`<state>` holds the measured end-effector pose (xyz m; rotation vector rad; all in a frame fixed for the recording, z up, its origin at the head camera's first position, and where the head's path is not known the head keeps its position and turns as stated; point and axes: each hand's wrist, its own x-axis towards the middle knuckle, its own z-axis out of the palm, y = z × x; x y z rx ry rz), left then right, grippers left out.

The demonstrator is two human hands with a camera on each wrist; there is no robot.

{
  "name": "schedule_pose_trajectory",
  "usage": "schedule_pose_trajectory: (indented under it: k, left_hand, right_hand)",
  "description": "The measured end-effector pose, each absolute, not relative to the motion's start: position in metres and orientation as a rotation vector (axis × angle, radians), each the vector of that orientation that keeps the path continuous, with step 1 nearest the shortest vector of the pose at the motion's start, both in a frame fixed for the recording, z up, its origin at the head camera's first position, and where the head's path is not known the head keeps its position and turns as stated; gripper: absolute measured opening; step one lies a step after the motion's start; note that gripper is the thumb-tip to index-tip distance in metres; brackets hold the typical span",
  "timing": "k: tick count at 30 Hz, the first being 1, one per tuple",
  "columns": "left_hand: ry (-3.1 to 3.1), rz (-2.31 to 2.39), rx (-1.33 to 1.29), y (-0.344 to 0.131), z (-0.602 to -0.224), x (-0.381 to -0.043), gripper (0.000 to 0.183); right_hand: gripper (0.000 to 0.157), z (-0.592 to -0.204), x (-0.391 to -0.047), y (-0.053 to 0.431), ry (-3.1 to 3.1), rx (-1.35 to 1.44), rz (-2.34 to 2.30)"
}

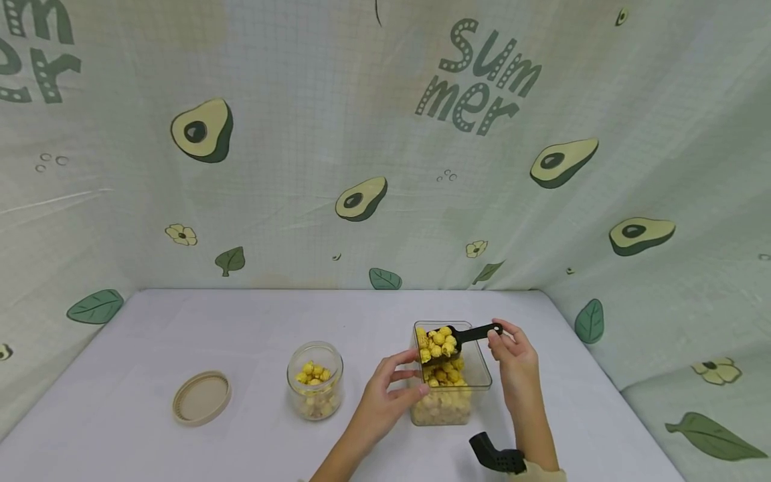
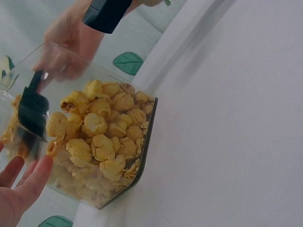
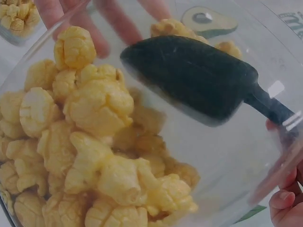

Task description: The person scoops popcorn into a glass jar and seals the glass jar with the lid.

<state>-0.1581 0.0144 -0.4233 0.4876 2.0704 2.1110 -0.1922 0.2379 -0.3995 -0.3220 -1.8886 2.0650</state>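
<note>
A clear, square-rimmed plastic container (image 1: pixel 482 371) holds yellow popcorn (image 2: pixel 106 127). Its left side is touched by my left hand (image 1: pixel 388 395), fingers spread and fairly straight, with the thumb low near the front corner. My right hand (image 1: pixel 515 358) pinches the end of a black scoop (image 3: pixel 189 78) by its handle. The scoop's bowl, heaped with popcorn (image 1: pixel 438 343), is inside the container's upper part, above the rest of the popcorn and toward the left wall. In the right wrist view, the scoop's underside shows through the clear wall.
Left of the container stands an open round glass jar (image 1: pixel 314 402), partly filled with popcorn. Farther left a beige round lid (image 1: pixel 201 398) lies on the white-covered table (image 1: pixel 259 321). A curtain (image 1: pixel 289 134) printed with avocados hangs behind. A black wrist-worn piece (image 1: pixel 496 458) sits on my right wrist.
</note>
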Motion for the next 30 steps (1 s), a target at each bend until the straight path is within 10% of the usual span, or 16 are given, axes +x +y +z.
schedule_pose_trajectory:
  k: [30]
  left_hand:
    - [2.079, 2.108, 0.459, 0.016, -0.423, -0.158, 0.050]
  right_hand:
    - [0.022, -0.400, -0.193, 0.243, -1.771, -0.332, 2.204]
